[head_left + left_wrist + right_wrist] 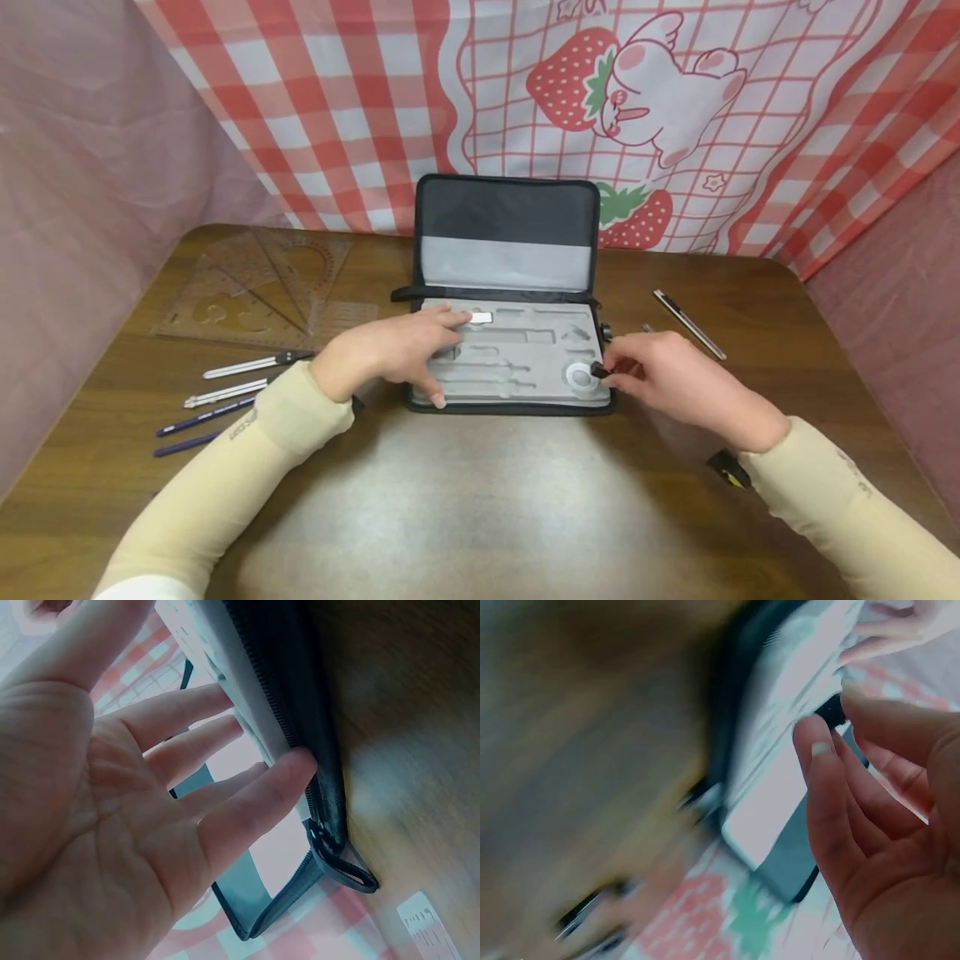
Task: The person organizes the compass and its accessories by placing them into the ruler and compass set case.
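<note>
Thumb and forefinger of the right hand pinch a small black piece just right of the middle of the frame, the other fingers folded in behind. The piece hangs over or just beside a pale round item in the lower right corner of the grey tray (whether the two touch, I cannot tell). The left hand grips nothing: its fingers are spread and fairly straight at the tray's left side, the thumb at the near edge, the fingertips close to a white block.

To handle so small a piece well, I would keep the pinch light and near its end, turn it to match its recess before lowering, and press with one fingertip rather than drag it across the round item. The left hand looks well placed to steady the black case, whose lid stands raised at the centre of the frame.

Further out, a pen lies right of the case. Left of it are two compasses, two dark blue pencils and, at the upper left of the tabletop, clear drawing rulers. A red-checked cloth hangs behind.
</note>
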